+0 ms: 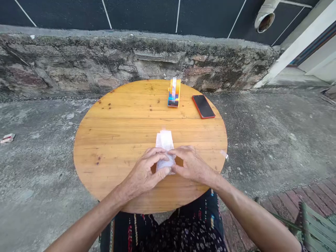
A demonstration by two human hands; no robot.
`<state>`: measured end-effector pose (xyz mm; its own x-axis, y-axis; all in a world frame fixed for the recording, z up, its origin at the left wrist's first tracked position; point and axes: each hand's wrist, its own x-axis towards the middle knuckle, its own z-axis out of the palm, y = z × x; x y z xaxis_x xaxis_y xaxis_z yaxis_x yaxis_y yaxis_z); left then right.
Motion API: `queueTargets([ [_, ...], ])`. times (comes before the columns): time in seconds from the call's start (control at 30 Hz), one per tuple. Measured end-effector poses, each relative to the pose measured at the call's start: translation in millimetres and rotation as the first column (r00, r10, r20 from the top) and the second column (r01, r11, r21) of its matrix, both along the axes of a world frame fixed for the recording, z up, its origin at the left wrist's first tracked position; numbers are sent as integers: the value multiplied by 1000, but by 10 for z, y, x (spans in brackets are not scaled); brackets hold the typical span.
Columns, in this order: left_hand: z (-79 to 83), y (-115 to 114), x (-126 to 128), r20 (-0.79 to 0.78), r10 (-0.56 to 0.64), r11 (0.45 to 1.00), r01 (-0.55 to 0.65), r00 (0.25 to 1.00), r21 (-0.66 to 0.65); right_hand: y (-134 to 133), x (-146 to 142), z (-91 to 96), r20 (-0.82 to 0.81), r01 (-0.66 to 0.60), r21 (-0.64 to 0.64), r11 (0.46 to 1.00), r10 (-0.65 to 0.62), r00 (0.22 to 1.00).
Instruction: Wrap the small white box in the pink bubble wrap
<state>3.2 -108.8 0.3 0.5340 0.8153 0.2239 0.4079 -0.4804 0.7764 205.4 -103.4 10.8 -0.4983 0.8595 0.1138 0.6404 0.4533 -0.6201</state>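
Note:
A small white folded paper (165,141) lies near the middle of a round wooden table (110,140). My left hand (145,171) pinches its near end between thumb and fingers. My right hand (193,164) is closed on the same end from the right side. The near part of the paper is hidden under my fingers. A strip of clear tape (224,154) sticks out over the table's right edge, beside my right wrist.
A tape dispenser (174,92) in orange and blue stands at the table's far side, with a red-cased phone (203,106) lying to its right. Rough concrete ground and a stone wall surround the table. A green slatted chair (315,224) is at the lower right.

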Motion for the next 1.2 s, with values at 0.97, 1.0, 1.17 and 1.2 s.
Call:
queueTargets([
  [0.97,66,404,-55,-170,-69,987,42,983,-155,292,61,-24,-67,-106,-67,992,102,993],
  [1.0,84,427,-57,-174,-71,983,39,982,-182,270,64,-19,-58,-94,-56,994,90,994],
  [1.17,116,575,-87,-73,-153,918,114,986,-381,249,61,-49,58,-50,17,999,49,997],
  [1.2,115,604,-96,-42,-176,895,143,983,-424,257,58,-60,80,-55,22,998,53,995],
])
